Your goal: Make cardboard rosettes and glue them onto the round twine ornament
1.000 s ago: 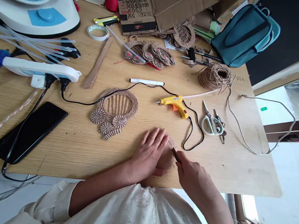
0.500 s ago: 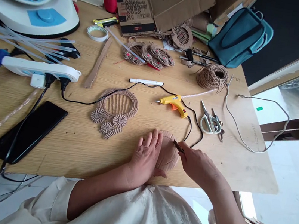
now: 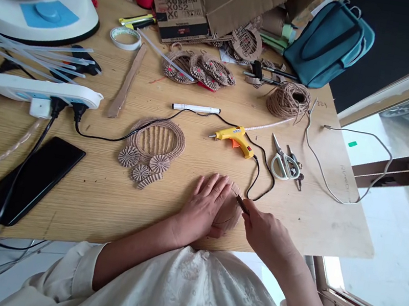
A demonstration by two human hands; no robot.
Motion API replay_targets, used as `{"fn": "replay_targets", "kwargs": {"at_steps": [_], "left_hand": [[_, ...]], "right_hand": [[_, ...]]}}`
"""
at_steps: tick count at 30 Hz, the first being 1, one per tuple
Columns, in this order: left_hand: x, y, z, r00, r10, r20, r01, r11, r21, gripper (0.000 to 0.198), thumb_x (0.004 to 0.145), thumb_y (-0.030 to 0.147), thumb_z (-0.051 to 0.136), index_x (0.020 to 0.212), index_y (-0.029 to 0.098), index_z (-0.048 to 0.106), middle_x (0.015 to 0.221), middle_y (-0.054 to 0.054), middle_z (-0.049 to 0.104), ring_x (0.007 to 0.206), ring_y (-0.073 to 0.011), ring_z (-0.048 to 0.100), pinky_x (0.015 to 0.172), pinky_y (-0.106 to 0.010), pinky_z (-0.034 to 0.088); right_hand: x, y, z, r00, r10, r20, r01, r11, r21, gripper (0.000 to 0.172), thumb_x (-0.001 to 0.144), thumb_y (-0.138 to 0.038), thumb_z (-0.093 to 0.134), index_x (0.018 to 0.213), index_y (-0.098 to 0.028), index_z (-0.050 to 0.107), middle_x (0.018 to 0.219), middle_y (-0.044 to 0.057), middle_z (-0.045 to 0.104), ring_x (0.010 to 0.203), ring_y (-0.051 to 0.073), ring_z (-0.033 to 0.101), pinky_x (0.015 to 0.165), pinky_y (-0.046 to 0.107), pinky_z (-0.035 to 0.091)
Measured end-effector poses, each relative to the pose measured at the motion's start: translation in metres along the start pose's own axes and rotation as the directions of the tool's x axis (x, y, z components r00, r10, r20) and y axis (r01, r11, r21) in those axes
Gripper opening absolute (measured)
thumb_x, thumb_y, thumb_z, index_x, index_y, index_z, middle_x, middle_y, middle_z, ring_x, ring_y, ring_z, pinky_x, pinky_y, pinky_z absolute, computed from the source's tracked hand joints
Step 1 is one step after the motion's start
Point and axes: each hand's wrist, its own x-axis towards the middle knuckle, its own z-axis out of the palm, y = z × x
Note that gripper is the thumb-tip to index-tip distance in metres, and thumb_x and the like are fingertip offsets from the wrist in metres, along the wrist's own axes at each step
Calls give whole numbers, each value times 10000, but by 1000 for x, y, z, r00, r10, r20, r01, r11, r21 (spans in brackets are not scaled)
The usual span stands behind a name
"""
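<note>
A round piece of corrugated cardboard (image 3: 231,213), marked with a curved line, lies on the wooden table by its front edge. Spread flat over its left part, my left hand (image 3: 202,205) presses it down and covers much of it. My right hand (image 3: 268,230) is closed around a small dark craft knife (image 3: 242,204), its tip touching the disc's upper right part near the line. Left of the disc rests an oval cardboard ornament (image 3: 157,140) with pleated rosettes (image 3: 141,172) beneath it. A yellow glue gun (image 3: 235,140) lies beyond the disc.
White-handled scissors (image 3: 285,166) and keys lie right of the glue gun. Its black cord crosses the table from the power strip (image 3: 43,91). A black phone (image 3: 29,179) and fan (image 3: 42,3) are left; twine (image 3: 288,100), finished cardboard pieces (image 3: 200,69) and a teal bag (image 3: 328,46) are behind.
My left hand's fingers have spread and slid right across the disc. The knife tip has shifted slightly along the disc's right part. The whole view has moved a little.
</note>
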Motion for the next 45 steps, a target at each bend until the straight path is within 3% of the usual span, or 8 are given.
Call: {"fn": "replay_targets", "kwargs": {"at_steps": [5, 11, 15, 21, 28, 34, 41, 45], "left_hand": [[0, -1, -1, 1000, -8, -11, 8, 1000, -18, 1095, 758, 580, 717, 1596, 115, 187, 1686, -143, 140, 1553, -342, 104, 1244, -557, 113], [-1, 10, -8, 999, -47, -11, 47, 999, -2, 1132, 726, 626, 736, 1576, 59, 249, 1671, -178, 184, 1526, -365, 185, 1238, -496, 195], [-5, 25, -13, 982, -188, -4, 187, 980, 62, 1211, 699, 718, 714, 1563, 5, 256, 1611, -266, 285, 1440, -406, 344, 1185, -507, 296], [-4, 22, -4, 1000, 21, 18, -21, 1000, 5, 1175, 679, 729, 726, 1586, 149, 255, 1690, -140, 122, 1547, -386, 101, 1242, -582, 126], [-3, 17, 1, 1000, 5, -11, -6, 998, -57, 1126, 701, 623, 765, 1576, 129, 257, 1681, -157, 163, 1545, -379, 116, 1241, -574, 122], [-1, 22, 0, 1000, -21, -5, 20, 999, -38, 1119, 706, 606, 755, 1578, 113, 255, 1679, -183, 145, 1540, -385, 136, 1239, -549, 143], [-5, 38, -6, 975, -220, 24, 218, 973, 75, 1184, 717, 685, 726, 1574, 31, 236, 1651, -280, 122, 1517, -412, 200, 1174, -588, 281], [-6, 28, -5, 999, -32, 38, 31, 999, 42, 1146, 701, 703, 728, 1582, 134, 267, 1686, -170, 100, 1545, -411, 88, 1214, -622, 171]], "right_hand": [[-9, -1, 1, 999, 19, 51, -25, 992, 125, 276, 1020, -237, 385, 1249, -217, 539, 887, 105, 748, 778, 229, 712, 573, 273, 294], [-7, -3, -6, 990, 28, 136, -62, 966, 251, 252, 1017, -230, 361, 1188, -210, 545, 793, 74, 720, 608, 172, 647, 539, 266, 273], [-4, 4, -9, 997, -55, 58, 46, 987, 156, 304, 986, -179, 386, 1225, -235, 565, 919, 83, 751, 776, 211, 689, 591, 279, 296], [-3, 13, -3, 997, -63, 37, 62, 997, 34, 360, 1009, -240, 412, 1348, -285, 524, 964, 86, 761, 840, 249, 708, 602, 289, 292], [-21, 6, 11, 996, 47, 76, -51, 997, 56, 312, 1009, -240, 394, 1288, -250, 532, 880, 105, 748, 752, 258, 709, 557, 290, 235], [-30, 8, 22, 994, 31, 109, -62, 953, 298, 262, 997, -212, 392, 1205, -213, 552, 793, 68, 722, 701, 210, 673, 568, 267, 296], [-23, 7, 9, 994, 0, 109, -37, 941, 336, 245, 1002, -192, 348, 1132, -206, 555, 672, 19, 670, 528, 148, 588, 538, 257, 269], [-18, 10, 9, 999, -35, 23, 29, 970, 243, 227, 995, -182, 382, 1127, -204, 565, 820, 73, 722, 681, 177, 650, 560, 263, 272]]}}
